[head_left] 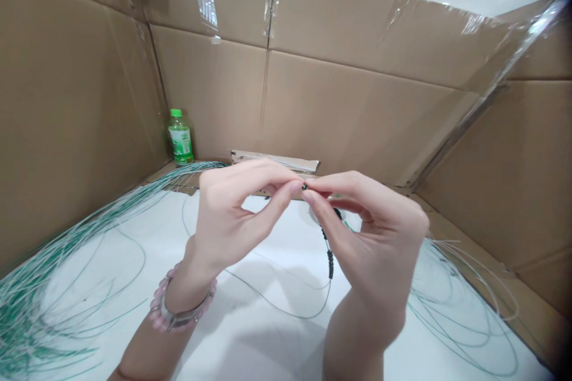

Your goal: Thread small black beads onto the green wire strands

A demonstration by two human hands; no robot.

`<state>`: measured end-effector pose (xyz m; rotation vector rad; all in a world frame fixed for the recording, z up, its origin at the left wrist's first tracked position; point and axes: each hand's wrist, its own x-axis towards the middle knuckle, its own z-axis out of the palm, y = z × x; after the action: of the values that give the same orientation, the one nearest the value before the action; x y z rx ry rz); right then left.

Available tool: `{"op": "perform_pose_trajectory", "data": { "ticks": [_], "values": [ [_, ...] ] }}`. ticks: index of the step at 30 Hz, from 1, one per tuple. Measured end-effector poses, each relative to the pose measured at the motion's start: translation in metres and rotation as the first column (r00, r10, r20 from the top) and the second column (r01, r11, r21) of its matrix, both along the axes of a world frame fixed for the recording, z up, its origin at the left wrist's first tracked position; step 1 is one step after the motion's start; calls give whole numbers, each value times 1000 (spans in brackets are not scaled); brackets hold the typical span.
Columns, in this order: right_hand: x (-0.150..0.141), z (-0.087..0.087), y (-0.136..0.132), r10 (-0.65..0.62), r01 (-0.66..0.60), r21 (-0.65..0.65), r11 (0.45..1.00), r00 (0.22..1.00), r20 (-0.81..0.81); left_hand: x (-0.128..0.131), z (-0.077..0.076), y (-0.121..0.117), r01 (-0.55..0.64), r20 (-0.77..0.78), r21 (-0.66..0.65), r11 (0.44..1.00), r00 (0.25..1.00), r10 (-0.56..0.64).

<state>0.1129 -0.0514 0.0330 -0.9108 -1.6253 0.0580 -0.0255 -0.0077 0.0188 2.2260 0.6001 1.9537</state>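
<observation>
My left hand [241, 214] and my right hand [370, 226] meet fingertip to fingertip above the white surface. Thumb and forefinger of each are pinched at a tiny black bead [304, 186], which shows between the fingertips. A strand of small black beads [330, 265] hangs below my right hand, partly hidden behind its thumb. From it a thin cord [295, 316] loops down and left across the white surface. Whether a cord passes through the pinched bead is too small to tell. Behind my right fingers a round whitish thing [316, 213] is mostly covered.
A thick bundle of green and white cords [89, 229] spreads along the left; looser cords [465, 333] curl at the right. A green-capped bottle [180, 140] stands in the back left corner. Cardboard walls [357, 113] enclose the white surface [250, 345]. A cardboard strip [277, 161] lies at the back.
</observation>
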Motion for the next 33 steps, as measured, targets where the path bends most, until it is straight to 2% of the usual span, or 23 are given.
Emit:
{"op": "perform_pose_trajectory", "data": {
  "ticks": [3,6,12,16,21,28,33],
  "values": [
    [-2,1,1,-50,50,-16,999,999,16,0,0,2,-69,-42,78,995,996,73],
    [-1,1,4,-58,59,-77,995,998,15,-1,0,4,-119,-82,94,988,989,127],
    [23,2,7,81,-64,-280,958,995,50,-6,2,10,-179,-96,44,983,979,182],
    [28,2,11,104,-105,-283,953,994,-19,-5,2,11,-156,-131,16,988,979,157],
    [19,1,16,220,-177,-378,909,973,74,-4,-1,13,-133,-126,-12,991,983,130],
    [25,1,22,235,-211,-388,897,972,13,-3,0,16,-126,-18,-29,992,992,125],
    [27,-3,30,263,-244,-394,886,965,-5,-2,0,16,-170,-11,-69,983,985,170]
  ]
}}
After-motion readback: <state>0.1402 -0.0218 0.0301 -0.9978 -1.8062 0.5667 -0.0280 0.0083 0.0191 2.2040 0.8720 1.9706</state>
